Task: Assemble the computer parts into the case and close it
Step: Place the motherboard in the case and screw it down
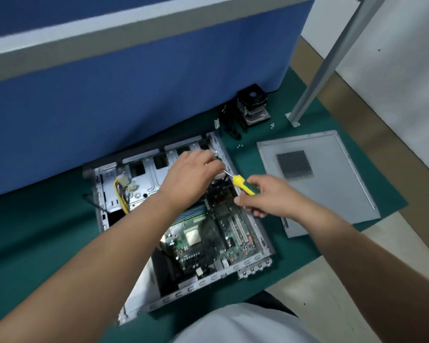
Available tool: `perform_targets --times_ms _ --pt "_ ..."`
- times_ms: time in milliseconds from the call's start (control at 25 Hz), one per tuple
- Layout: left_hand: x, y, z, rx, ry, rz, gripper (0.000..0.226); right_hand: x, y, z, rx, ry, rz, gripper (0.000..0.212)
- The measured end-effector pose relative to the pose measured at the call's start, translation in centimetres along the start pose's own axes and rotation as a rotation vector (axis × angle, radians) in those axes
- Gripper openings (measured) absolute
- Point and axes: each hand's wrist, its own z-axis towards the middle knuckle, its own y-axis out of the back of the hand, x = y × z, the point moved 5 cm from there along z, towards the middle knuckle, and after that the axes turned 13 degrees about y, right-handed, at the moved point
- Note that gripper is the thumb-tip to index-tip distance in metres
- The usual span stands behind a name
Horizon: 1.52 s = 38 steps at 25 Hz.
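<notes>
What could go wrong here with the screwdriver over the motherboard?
The screwdriver tip sits close to the left hand, so a slip might jab the fingers or scratch the motherboard. The tiny screws lie loose on the mat and could get lost.

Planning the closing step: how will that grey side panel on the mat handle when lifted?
The side panel looks like thin sheet metal, so probably light but prone to flexing if lifted by one corner. Lying flat on the green mat, its edge may be hard to catch. The mesh vent probably dents easily.
</notes>
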Motion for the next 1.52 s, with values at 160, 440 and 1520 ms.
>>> perform_targets --times_ms 160,440,1520 --pt "1.0 -2.2 5.3 0.007 0.136 -0.019 0.040 -4.6 2.0 4.1 -0.145 -0.108 0.152 0.018" --pt "8.8 -7.4 3.7 0.112 0.621 0.115 0.059 -12.1 8.5 14.1 -0.399 -0.221 0.166 0.006" --pt "6.4 -4.5 2.7 0.015 0.639 -0.583 0.033 -3.1 2.5 9.1 -0.421 0.082 0.442 0.004"
